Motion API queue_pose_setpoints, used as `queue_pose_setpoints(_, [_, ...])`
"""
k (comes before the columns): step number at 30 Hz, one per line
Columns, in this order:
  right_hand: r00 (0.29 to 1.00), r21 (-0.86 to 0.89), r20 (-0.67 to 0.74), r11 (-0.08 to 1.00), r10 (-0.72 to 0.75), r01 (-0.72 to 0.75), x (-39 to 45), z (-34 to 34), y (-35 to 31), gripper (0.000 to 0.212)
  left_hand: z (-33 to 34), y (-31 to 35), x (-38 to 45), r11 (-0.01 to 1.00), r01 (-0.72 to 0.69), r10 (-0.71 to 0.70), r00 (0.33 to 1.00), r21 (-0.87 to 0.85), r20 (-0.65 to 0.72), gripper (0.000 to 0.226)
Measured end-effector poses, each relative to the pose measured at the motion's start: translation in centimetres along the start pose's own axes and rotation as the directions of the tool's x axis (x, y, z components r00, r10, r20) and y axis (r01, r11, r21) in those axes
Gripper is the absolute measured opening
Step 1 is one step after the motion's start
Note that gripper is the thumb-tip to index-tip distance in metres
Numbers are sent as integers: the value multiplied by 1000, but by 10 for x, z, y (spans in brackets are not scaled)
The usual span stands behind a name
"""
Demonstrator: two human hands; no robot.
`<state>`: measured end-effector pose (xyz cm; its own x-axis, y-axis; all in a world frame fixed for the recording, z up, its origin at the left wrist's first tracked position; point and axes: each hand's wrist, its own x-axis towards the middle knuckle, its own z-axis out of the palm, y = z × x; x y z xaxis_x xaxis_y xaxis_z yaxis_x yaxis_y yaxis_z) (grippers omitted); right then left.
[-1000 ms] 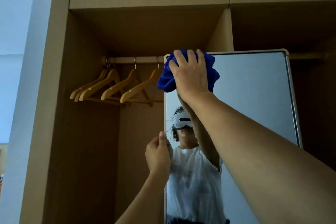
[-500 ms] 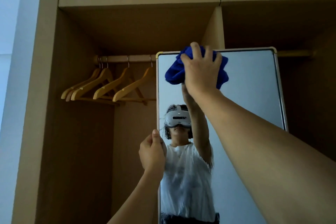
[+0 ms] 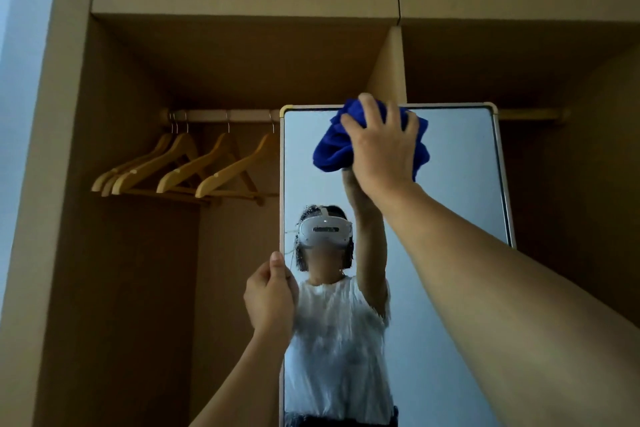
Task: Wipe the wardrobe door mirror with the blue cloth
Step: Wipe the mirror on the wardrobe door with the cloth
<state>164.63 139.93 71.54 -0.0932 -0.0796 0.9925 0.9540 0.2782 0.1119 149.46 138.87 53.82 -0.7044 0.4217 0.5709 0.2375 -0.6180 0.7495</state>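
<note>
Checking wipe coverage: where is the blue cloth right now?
In the head view, the blue cloth is pressed under the right hand against the mirror, at its top edge, about mid-width.

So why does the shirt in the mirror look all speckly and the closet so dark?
Head view: the mirror has a smeary, speckled patch where the shirt reflects, below the blue cloth under the right hand; the wardrobe is dim and shadowed; the right forearm looms big through the wide lens.
</note>
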Motion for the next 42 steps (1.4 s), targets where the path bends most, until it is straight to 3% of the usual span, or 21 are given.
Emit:
queue_pose_setpoints(10, [979, -20, 7, 979, 204, -204, -5, 1, 30, 38, 2, -4, 3, 999, -21, 24, 998, 38, -59, 51])
queue_pose_setpoints(17, [1000, 39, -8, 999, 6, -6, -12, 4, 24, 42, 6, -10, 7, 998, 9, -3, 994, 56, -106, 49])
queue_pose_setpoints(25, [969, 39, -15, 969, 246, -246, -5, 6, 73, 36, 4, -12, 5, 998, -8, 16, 992, 62, -123, 51])
queue_pose_setpoints(34, [906, 14, 35, 906, 422, -422, -9, 6, 119, 43, 4, -9, 3, 997, 3, 9, 988, 73, -156, 48])
queue_pose_setpoints(42, [885, -18, 73, 888, 459, -459, -22, 3, 129, 49, 6, -4, -1, 995, -4, 20, 986, 102, -164, 47])
